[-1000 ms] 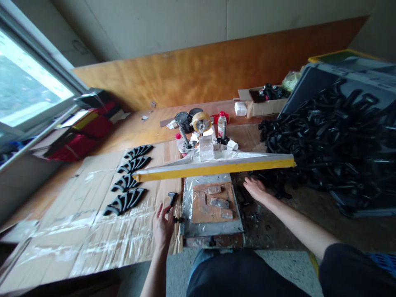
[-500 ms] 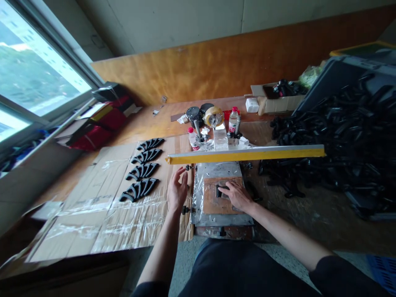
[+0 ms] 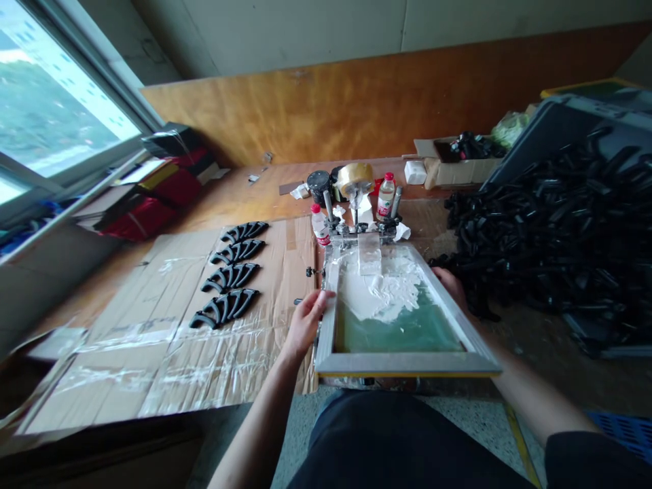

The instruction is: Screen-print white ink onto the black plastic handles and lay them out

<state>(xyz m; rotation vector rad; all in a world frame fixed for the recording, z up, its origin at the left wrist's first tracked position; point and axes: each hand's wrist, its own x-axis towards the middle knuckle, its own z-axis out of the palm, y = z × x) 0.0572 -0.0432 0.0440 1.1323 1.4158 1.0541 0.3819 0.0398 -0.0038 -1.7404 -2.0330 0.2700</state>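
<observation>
A screen printing frame (image 3: 407, 363) with a pale metal border lies low over the board in front of me. White ink (image 3: 379, 299) is smeared over the upper part of its green mesh (image 3: 397, 333). My left hand (image 3: 304, 322) is at the frame's left side, its fingers closed at the edge. A small dark piece (image 3: 298, 301) shows beside that hand; whether it is held I cannot tell. My right hand (image 3: 452, 288) grips the right side, its fingers partly hidden by the border. A squeegee-like clear block (image 3: 369, 252) hangs over the mesh's far end.
Black curved parts (image 3: 227, 309) lie in several rows on cardboard (image 3: 153, 339) at left. A large heap of black parts (image 3: 550, 224) spreads at right by a grey bin (image 3: 570, 115). Bottles (image 3: 386, 195), a tape roll (image 3: 355, 180) and clamp posts (image 3: 329, 204) stand behind the frame.
The frame has swung down from a raised, edge-on position and now covers the board and the black part on it. My right hand has moved from that part to the frame's right side.
</observation>
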